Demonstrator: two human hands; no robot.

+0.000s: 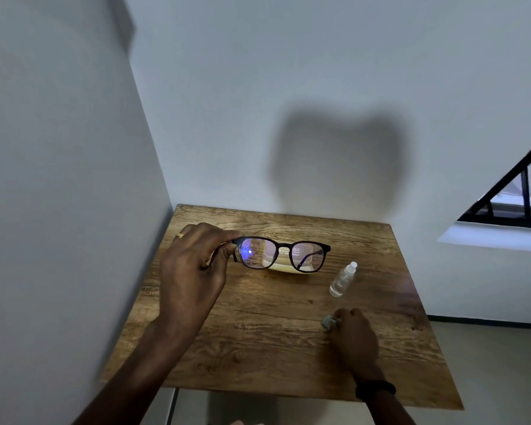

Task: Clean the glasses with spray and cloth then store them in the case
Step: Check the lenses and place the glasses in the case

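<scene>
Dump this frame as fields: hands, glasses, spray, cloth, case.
left hand: pinches glasses at one frame corner, held above table
right hand: grips cloth, low at the table
spray bottle: on table, untouched, just beyond the cloth
case: on table behind the glasses, mostly hidden; open or closed unclear
glasses stored: no

glasses [281, 244]: black frame, lenses throwing purple-blue glare. case [284, 267] behind them pale yellow, kinda creamy. spray bottle [343, 280] clear, white cap. cloth [329, 321] greyish. table [258, 332] mid-brown wood, heavy dark grain streaks. wall [288, 87] plain off-white. wristband [375, 389] black, ring [181, 235] gold. window frame [526, 191] far right black.
</scene>
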